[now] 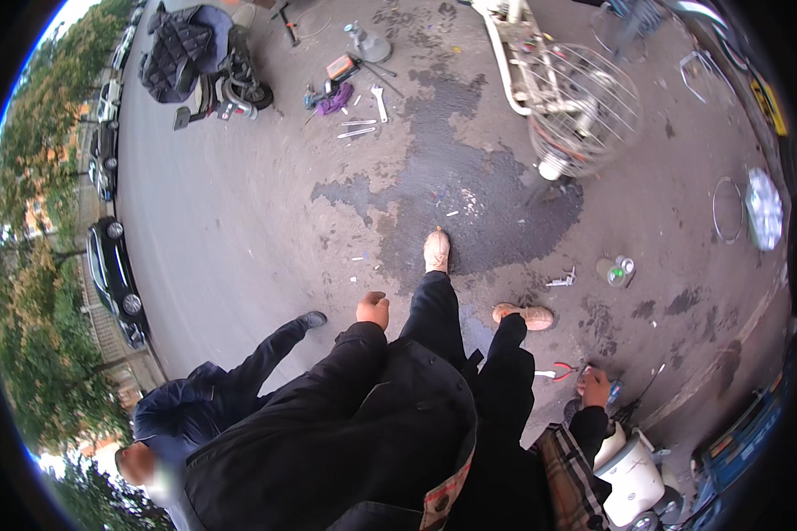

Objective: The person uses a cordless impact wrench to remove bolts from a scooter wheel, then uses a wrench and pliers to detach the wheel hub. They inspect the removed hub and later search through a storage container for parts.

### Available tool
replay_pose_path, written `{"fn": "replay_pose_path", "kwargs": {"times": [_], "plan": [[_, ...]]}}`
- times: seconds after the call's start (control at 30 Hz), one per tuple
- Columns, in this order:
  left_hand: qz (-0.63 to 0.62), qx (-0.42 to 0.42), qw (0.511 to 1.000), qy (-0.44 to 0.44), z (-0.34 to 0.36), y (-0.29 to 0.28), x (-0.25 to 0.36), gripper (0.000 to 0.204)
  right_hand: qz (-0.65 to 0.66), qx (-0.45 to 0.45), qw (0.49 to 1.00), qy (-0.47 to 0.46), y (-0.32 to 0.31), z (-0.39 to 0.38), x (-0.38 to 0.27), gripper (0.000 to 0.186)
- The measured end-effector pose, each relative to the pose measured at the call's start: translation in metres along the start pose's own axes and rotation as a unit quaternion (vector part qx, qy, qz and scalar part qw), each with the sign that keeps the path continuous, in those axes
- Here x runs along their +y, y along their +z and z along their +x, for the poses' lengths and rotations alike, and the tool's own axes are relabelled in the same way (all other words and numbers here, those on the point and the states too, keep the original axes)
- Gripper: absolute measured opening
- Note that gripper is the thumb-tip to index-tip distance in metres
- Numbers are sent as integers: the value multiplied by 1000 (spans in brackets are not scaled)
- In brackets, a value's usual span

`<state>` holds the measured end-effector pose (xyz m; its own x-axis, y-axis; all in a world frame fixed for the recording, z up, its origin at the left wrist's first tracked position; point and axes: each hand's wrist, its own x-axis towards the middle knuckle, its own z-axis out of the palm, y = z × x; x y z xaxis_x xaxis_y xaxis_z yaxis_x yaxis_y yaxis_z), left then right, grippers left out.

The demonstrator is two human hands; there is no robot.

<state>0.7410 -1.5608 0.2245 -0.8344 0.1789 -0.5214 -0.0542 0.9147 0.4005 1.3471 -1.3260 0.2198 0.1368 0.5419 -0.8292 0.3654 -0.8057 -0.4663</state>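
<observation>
My left hand point(373, 310) hangs by my left leg with its fingers curled in. Nothing sticks out of it. My right hand point(593, 388) is low at the right, its fingers bent together; what they hold, if anything, is hidden. Close to its fingertips is a pair of red-handled pliers point(562, 371), and I cannot tell whether the hand touches them. Ahead of my shoes point(436, 251), a wet dark patch point(469, 203) spreads over the pavement. An upturned pale scooter or bike frame point(515, 66) with a wire basket point(607, 111) stands beyond it.
Wrenches point(379, 103), a purple cloth point(335, 99) and a grey bottle-like container point(367, 42) lie ahead. A padded scooter point(190, 57) stands far left. Another person point(204, 403) is close at my left. A white scooter point(633, 478) is behind my right hand. Jars point(615, 270) sit at right.
</observation>
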Motion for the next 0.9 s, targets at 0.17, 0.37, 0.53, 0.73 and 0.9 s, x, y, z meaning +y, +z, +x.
{"fn": "replay_pose_path", "kwargs": {"times": [0.17,0.37,0.53,0.73,0.9], "plan": [[-81,-36,994,-59,69,-50,12,33,-31,16,999,24,88,-17,-18,19],[-167,-35,982,-85,166,-137,79,33,-172,29,983,-52,224,-18,-90,22],[-292,-14,952,-92,211,-189,145,30,-319,-14,936,-150,334,19,-205,27],[-481,-47,868,-115,262,-182,202,23,-393,-81,890,-215,516,85,-364,30],[-518,-131,830,-159,370,-101,209,23,-353,-150,887,-256,691,118,-453,37]]}}
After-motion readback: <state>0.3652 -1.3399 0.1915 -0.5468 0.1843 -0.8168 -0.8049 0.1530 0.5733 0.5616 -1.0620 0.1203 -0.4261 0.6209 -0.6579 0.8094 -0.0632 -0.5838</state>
